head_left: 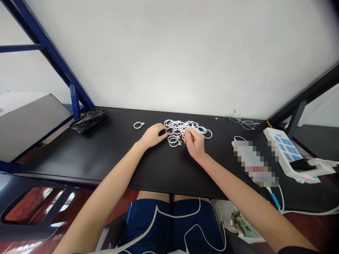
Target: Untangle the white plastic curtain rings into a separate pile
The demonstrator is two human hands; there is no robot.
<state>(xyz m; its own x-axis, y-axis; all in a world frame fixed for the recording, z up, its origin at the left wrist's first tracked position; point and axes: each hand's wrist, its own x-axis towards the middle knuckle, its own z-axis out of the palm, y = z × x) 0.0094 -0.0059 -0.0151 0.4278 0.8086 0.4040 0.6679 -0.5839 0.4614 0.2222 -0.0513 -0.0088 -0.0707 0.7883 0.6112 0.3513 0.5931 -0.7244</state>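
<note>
White plastic rings, many, lying in a loose tangled heap on the middle of the desk toward its far edge — the heap is where both hands meet. One single ring lies set apart to the left of the heap, well clear of it; judged from this layout, one ring has been separated out and nearly the whole heap is left to go through. Right hand: fingers drawn together in a pinch on a ring at the near side of the heap, thumb and forefinger closed on it. Left hand: resting on the desk at the heap's left edge, fingers curled narrow with the tips at a ring; whether it actually grips that ring cannot be told. Surface: black matte desk, flat. On it, outward from the heap — a crumpled black plastic bag at the far left, a pair of thin-framed glasses at the far right, a blurred oblong object near the right forearm, a white power strip with blue sockets and white cables beside it. Room: plain pale wall behind the desk, blue metal frame rising at the left, reddish floor below.
</note>
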